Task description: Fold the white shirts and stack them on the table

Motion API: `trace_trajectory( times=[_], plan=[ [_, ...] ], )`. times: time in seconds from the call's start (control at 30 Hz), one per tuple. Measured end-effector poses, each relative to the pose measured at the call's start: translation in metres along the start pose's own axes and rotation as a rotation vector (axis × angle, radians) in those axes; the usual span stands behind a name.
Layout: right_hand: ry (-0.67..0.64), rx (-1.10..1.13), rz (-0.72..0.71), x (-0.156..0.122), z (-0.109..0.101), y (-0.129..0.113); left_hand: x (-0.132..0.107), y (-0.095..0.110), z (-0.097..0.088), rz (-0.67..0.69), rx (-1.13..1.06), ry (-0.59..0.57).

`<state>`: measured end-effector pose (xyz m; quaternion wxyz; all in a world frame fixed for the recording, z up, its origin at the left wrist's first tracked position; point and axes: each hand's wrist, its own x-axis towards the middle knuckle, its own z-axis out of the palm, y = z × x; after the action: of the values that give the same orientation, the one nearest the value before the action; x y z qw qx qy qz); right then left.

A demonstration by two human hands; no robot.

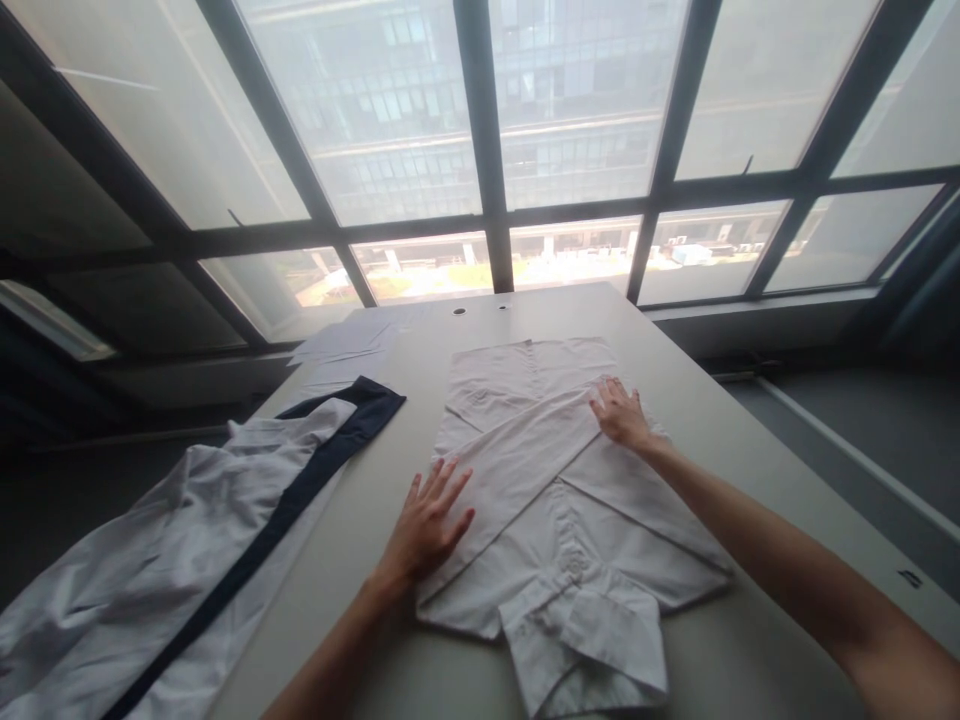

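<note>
A white shirt (pixel 555 500) lies flat on the grey table (pixel 697 400) in front of me, with its sleeves folded across the body and its collar toward me. My left hand (pixel 427 525) rests flat on the shirt's left edge, fingers spread. Spread fingers of my right hand (pixel 619 412) press on the folded sleeve near the shirt's right side. Neither hand holds anything.
A heap of white cloth with a dark navy band (pixel 225 530) lies on the table's left side. Further back lies pale cloth or paper (pixel 345 345). Two small holes (pixel 459 311) mark the table's far end. Large windows (pixel 480 130) rise behind it.
</note>
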<state>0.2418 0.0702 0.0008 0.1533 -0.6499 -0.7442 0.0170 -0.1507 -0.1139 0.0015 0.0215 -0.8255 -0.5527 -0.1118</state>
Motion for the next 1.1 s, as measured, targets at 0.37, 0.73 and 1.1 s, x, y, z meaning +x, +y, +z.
trace_trajectory(
  times=[0.37, 0.73, 1.1],
  plan=[
    [0.002, 0.176, -0.132, -0.077, -0.014, -0.014, 0.003, -0.031, 0.002, -0.323, -0.271, 0.298],
    [-0.038, 0.114, -0.323, -0.119, 0.006, 0.001, 0.003, -0.028, 0.009, -0.154, -0.050, -0.023],
    [-0.046, 0.051, -0.321, -0.122, 0.011, 0.005, -0.003, -0.002, -0.019, -0.010, -0.141, 0.016]
  ],
)
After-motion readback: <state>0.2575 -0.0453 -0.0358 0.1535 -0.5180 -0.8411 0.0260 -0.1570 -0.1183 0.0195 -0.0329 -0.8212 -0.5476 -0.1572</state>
